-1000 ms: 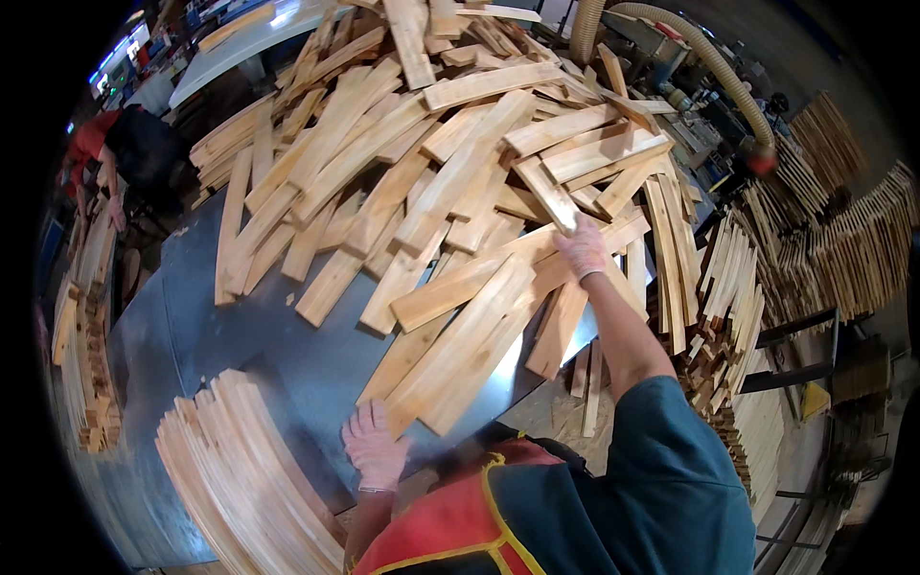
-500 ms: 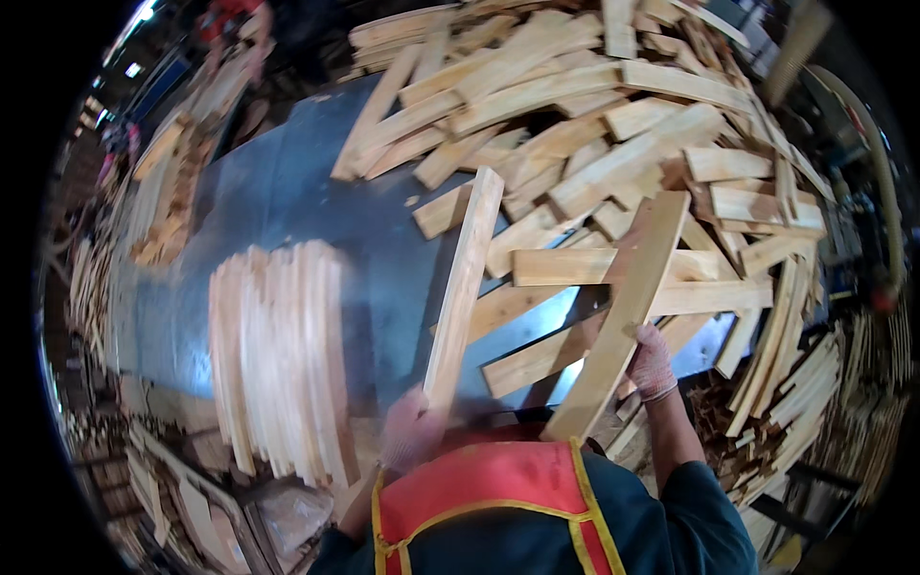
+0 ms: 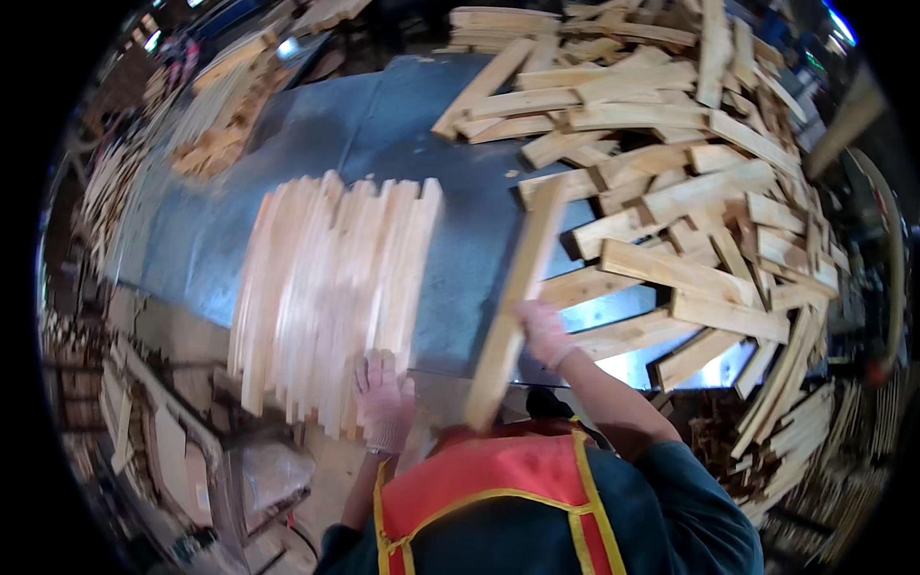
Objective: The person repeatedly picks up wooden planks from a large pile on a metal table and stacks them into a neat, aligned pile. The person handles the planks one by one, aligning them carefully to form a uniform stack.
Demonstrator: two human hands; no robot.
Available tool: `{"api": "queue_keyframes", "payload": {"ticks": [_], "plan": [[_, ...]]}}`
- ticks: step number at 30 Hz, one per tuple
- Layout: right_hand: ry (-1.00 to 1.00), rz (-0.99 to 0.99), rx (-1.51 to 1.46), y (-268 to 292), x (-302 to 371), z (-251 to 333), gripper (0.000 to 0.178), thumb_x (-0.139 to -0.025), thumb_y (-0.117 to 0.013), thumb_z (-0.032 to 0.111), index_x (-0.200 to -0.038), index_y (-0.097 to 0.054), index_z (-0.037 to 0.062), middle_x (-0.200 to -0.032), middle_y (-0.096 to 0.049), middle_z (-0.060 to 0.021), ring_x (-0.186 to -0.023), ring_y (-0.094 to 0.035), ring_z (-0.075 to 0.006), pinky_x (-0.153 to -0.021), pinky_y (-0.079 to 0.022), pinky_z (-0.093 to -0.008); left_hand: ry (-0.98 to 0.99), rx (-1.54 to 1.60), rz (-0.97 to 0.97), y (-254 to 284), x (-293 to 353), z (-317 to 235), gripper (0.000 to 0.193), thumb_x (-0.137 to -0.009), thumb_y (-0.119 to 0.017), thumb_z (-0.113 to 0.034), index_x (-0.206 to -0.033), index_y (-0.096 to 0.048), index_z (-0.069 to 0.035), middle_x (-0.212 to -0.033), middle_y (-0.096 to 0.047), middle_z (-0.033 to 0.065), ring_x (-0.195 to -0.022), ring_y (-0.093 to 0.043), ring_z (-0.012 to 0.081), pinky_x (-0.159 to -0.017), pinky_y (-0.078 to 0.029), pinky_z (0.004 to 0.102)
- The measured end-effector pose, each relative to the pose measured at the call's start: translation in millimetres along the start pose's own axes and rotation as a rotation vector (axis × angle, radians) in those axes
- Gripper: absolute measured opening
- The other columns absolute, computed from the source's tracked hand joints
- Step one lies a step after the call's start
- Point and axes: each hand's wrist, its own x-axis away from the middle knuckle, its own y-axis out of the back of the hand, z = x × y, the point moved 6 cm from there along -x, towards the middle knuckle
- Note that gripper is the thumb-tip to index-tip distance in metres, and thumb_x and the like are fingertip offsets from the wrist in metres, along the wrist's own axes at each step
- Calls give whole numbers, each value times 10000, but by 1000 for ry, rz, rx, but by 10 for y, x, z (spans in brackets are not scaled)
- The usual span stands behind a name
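My right hand [image 3: 544, 333], in a pale knit glove, grips a wooden board [image 3: 537, 240] by its right edge. The board stands out lengthwise over the table's near edge, tilted a little to the right at its far end. To the left lies a row of wooden strips [image 3: 331, 278], packed side by side with uneven ends. At the near right corner of that row is my gloved left hand [image 3: 385, 398], fingers stretched out against the strip ends and holding nothing.
A jumbled heap of boards [image 3: 671, 192] covers the right side of the dark metal table [image 3: 460, 249]. Another stack of strips [image 3: 220, 125] lies at the far left. Below the left edge stands a wooden frame rack [image 3: 192, 450]. More strips [image 3: 786, 450] are piled at the lower right.
My left hand has let go of its board, now at the row's right side, and has moved to the strip ends. My right hand has carried its board leftward. The view has shifted.
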Motion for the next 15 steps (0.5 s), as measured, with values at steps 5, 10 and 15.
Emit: {"api": "queue_keyframes", "payload": {"ticks": [5, 10, 15], "plan": [[-195, 441, -316, -994, -355, 687, 342, -962, -636, 286, -1193, -706, 44, -905, -701, -175, -927, -716, -246, -810, -571, -391, -180, 124, 28, 80, -194, -285, 699, -854, -678, -332, -1486, -536, -67, -1504, -515, 170, -1467, -400, 392, -1256, -269, 536], [-138, 685, -889, -1051, -248, 634, 485, -968, -657, 320, -1376, -611, 63, -1154, -686, -68, -1000, -657, -170, -882, -549, -331, -90, -125, 157, -120, -234, -229, 871, -817, -701, -355, -1587, -404, -75, -1591, -436, 169, -1520, -337, 377, -1283, -216, 530], [-286, -99, -864, 1286, 589, -332, 132, -988, -658, 245, -986, -675, 115, -919, -624, 19, -887, -615, -113, -782, -522, -316, -135, -244, 145, -109, -416, -763, 968, -769, -775, -280, -1602, -333, -64, -1623, -375, 188, -1513, -322, 420, -1282, -227, 537]]}}
